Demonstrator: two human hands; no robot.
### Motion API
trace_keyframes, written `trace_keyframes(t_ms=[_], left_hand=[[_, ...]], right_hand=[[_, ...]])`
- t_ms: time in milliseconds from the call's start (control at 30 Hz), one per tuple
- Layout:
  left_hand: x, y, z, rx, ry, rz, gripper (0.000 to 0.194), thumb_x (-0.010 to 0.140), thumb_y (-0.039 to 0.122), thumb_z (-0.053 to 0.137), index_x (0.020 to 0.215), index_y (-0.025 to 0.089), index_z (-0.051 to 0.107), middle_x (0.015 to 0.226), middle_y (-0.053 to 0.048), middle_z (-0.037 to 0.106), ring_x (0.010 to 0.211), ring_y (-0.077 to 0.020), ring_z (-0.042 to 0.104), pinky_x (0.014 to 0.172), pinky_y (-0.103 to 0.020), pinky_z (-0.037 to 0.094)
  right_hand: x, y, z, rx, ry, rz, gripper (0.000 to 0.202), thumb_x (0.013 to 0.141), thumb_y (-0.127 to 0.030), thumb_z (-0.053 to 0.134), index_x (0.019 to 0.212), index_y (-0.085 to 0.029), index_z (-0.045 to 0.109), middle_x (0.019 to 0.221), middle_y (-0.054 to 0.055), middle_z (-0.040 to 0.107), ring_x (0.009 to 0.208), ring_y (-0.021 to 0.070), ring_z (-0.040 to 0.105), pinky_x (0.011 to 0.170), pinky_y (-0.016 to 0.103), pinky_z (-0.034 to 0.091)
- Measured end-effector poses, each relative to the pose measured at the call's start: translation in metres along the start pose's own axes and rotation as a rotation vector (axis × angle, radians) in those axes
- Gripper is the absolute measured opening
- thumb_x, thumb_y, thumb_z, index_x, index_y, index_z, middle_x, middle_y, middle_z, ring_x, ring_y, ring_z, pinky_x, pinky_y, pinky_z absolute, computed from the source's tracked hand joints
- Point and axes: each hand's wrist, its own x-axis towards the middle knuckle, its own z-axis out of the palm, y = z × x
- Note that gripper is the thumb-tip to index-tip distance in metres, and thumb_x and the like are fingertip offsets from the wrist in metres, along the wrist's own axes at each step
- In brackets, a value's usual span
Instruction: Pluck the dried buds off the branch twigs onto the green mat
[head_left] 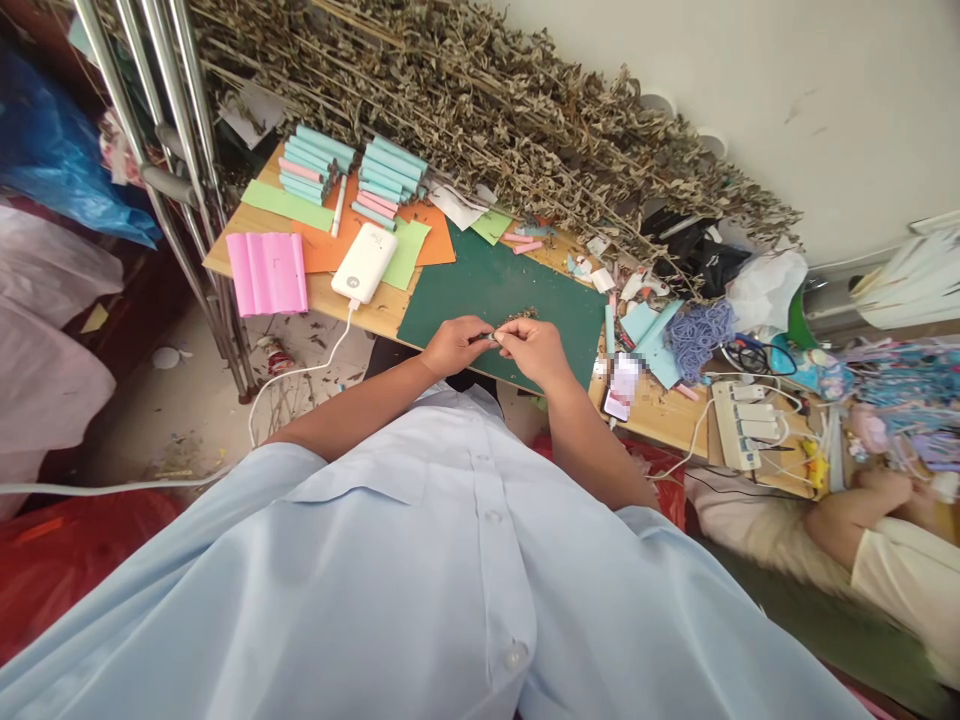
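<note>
Over the near edge of a green mat (495, 280), my left hand (455, 347) and my right hand (536, 350) meet fingertip to fingertip. Both pinch one small greyish piece (491, 337), mostly hidden by the fingers. Just beyond my right hand lies a little pile of dried plant crumbs (521, 314) on the mat. Blue and pink paper rolls (390, 165) are stacked at the back left, on orange and green sheets.
Dried stalks (480, 100) cover the table's back. A white power bank (364, 263) and pink paper (268, 273) lie left; a phone (621, 388), blue yarn (699, 333) and a power strip (739, 425) right. Crutches (161, 150) stand left. Another person's arm (847, 520) is at far right.
</note>
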Motion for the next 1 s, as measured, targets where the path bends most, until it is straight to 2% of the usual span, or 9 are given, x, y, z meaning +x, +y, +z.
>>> trace_keyframes(t_ms=[133, 300, 467, 567, 633, 833, 1000], left_hand=[[0.000, 0.002, -0.001, -0.014, -0.004, 0.003, 0.048, 0.101, 0.062, 0.062, 0.100, 0.018, 0.079, 0.086, -0.007, 0.073, 0.078, -0.0162, 0.064, 0.075, -0.029, 0.050], [0.000, 0.003, -0.001, -0.031, -0.003, -0.005, 0.049, 0.101, 0.063, 0.063, 0.100, 0.017, 0.079, 0.085, -0.007, 0.072, 0.077, -0.0165, 0.064, 0.075, -0.029, 0.050], [0.000, 0.003, -0.001, -0.034, -0.013, -0.002, 0.047, 0.101, 0.062, 0.063, 0.103, 0.018, 0.080, 0.086, -0.007, 0.073, 0.078, -0.0166, 0.065, 0.077, -0.029, 0.050], [0.000, 0.004, -0.001, -0.053, -0.012, 0.005, 0.044, 0.103, 0.059, 0.062, 0.105, 0.019, 0.080, 0.088, -0.007, 0.073, 0.081, -0.0170, 0.066, 0.079, -0.029, 0.052], [0.000, 0.003, -0.001, -0.054, -0.009, 0.011, 0.043, 0.103, 0.057, 0.061, 0.105, 0.018, 0.080, 0.088, -0.007, 0.073, 0.082, -0.0173, 0.067, 0.080, -0.030, 0.052], [-0.001, 0.002, -0.001, -0.031, -0.007, 0.016, 0.046, 0.102, 0.060, 0.062, 0.102, 0.017, 0.079, 0.084, -0.007, 0.072, 0.079, -0.0174, 0.065, 0.077, -0.030, 0.050], [-0.001, 0.003, -0.001, -0.037, -0.017, 0.005, 0.045, 0.103, 0.059, 0.062, 0.100, 0.018, 0.079, 0.089, -0.008, 0.074, 0.082, -0.0176, 0.066, 0.079, -0.030, 0.051]], right_hand=[[0.001, 0.002, 0.001, -0.036, 0.020, -0.036, 0.017, 0.082, -0.038, 0.069, 0.083, -0.022, 0.075, 0.068, 0.000, 0.072, 0.065, 0.0173, 0.070, 0.065, 0.029, 0.055], [-0.006, 0.003, 0.003, -0.075, 0.064, -0.182, 0.023, 0.087, -0.035, 0.066, 0.105, -0.023, 0.071, 0.092, 0.002, 0.078, 0.081, 0.0187, 0.074, 0.080, 0.034, 0.061], [-0.016, -0.004, -0.002, -0.437, 0.013, -0.403, 0.029, 0.098, -0.027, 0.054, 0.124, -0.023, 0.066, 0.109, 0.008, 0.079, 0.099, 0.0237, 0.076, 0.093, 0.037, 0.058], [-0.016, -0.009, -0.003, -0.616, -0.028, -0.460, 0.031, 0.103, -0.026, 0.046, 0.128, -0.022, 0.064, 0.117, 0.013, 0.078, 0.110, 0.0278, 0.074, 0.095, 0.038, 0.056], [-0.015, -0.010, -0.003, -0.651, -0.054, -0.474, 0.033, 0.105, -0.027, 0.042, 0.130, -0.021, 0.062, 0.121, 0.015, 0.077, 0.112, 0.0290, 0.073, 0.096, 0.039, 0.056], [-0.009, -0.002, -0.001, -0.447, -0.052, -0.434, 0.037, 0.099, -0.022, 0.045, 0.136, -0.022, 0.051, 0.109, 0.009, 0.076, 0.099, 0.0237, 0.073, 0.092, 0.037, 0.056], [-0.007, 0.007, 0.003, -0.175, -0.032, -0.339, 0.036, 0.097, -0.028, 0.052, 0.133, -0.024, 0.048, 0.100, 0.003, 0.073, 0.084, 0.0175, 0.071, 0.084, 0.033, 0.058]])
